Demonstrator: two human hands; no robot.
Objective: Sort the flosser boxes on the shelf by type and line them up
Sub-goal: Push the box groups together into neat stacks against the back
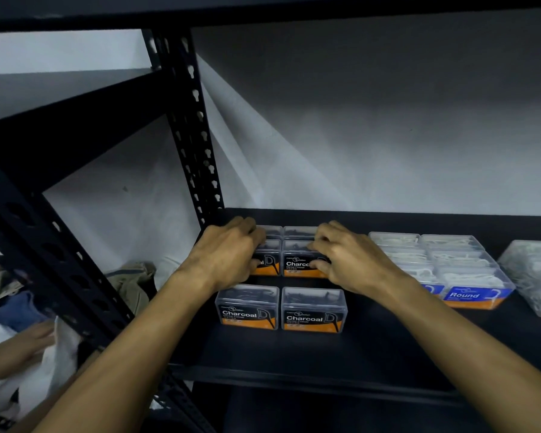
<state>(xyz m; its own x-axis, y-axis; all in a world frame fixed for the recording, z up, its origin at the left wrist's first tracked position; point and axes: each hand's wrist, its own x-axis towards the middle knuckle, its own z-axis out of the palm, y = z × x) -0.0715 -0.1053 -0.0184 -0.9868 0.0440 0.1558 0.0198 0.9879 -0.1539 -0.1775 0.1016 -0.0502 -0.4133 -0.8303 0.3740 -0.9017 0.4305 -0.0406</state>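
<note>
Nearly there: my left hand point(228, 254) and right hand point(347, 260) each grip a middle-row Charcoal box point(300, 260). Nearer me, two sit aligned; right, Round boxes point(469, 276) stand grouped, a loose box point(534, 276) remains.

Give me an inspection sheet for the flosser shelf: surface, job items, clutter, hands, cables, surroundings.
Surface: dark shelf board, front part bare.
Job's things: Charcoal boxes in two columns at left, front pair set apart from the rows behind; Round boxes lined up at right; one more clear box at far right, apart and skewed.
Clutter: nothing seen on the shelf.
Hands: left hand and right hand each grip a second-row Charcoal box, fingers curled over the top.
Cables: nothing seen.
Surroundings: black slotted upright, pale wall, fabric pile at lower left, another person's hand.
</note>
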